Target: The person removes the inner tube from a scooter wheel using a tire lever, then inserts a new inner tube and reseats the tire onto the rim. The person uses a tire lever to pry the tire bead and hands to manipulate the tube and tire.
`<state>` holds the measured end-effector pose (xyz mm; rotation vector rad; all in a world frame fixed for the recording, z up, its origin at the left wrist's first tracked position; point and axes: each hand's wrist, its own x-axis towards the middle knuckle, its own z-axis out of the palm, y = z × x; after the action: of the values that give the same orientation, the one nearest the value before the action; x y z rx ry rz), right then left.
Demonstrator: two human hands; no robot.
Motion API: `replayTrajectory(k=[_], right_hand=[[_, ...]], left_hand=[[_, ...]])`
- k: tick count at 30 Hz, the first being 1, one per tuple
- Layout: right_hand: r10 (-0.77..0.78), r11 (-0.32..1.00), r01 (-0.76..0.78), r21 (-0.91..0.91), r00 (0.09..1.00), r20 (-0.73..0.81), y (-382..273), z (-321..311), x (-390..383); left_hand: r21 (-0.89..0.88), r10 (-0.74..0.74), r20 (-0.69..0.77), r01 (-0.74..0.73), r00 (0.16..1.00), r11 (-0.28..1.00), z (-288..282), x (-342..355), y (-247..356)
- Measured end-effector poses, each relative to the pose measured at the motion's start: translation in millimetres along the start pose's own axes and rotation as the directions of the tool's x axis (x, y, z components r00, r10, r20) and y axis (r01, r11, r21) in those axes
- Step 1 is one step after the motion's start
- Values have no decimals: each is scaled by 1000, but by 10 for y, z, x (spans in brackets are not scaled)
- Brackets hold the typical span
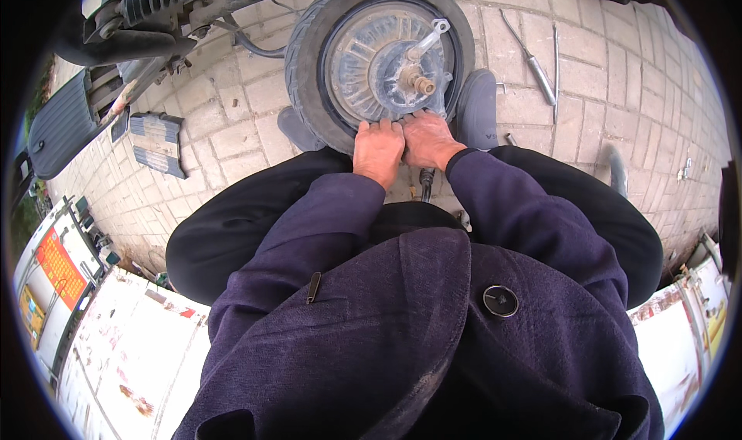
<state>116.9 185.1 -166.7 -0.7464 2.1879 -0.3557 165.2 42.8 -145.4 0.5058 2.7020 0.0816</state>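
Observation:
A wheel lies between my feet, its black tyre (304, 73) around a dusty grey hub motor (359, 65). From the hub's middle sticks out a threaded axle (423, 85), with a metal arm (427, 41) pointing to the upper right. My left hand (378, 151) is closed over the tyre's near edge, fingers curled toward the rim. Right beside it, my right hand (427, 139) grips the same edge with bent fingers. The fingertips of both hands are partly hidden against the rim. Below my hands, a dark tool with a metal shaft (426, 183) lies on the paving.
A screwdriver (537, 73) and a thin metal rod (556, 76) lie to the right on the brick paving (587, 69). My shoe (478, 111) stands against the tyre's right side. At upper left is a vehicle frame (143, 53), with a ribbed plate (157, 142) on the ground near it.

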Motion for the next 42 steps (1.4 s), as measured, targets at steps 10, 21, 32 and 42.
replayTrajectory(k=[10, 21, 32, 42], right_hand=[[53, 971, -30, 239, 995, -89, 150, 74, 63], [89, 959, -28, 283, 975, -205, 194, 148, 45], [255, 850, -85, 520, 930, -265, 170, 115, -42], [243, 804, -29, 594, 928, -284, 229, 113, -80]], left_hand=[[-126, 128, -71, -136, 989, 983, -140, -26, -132], [-235, -35, 71, 51, 997, 971, -158, 131, -115], [-257, -107, 45, 115, 993, 960, -288, 205, -55], [-275, -115, 140, 151, 983, 950, -293, 280, -101]])
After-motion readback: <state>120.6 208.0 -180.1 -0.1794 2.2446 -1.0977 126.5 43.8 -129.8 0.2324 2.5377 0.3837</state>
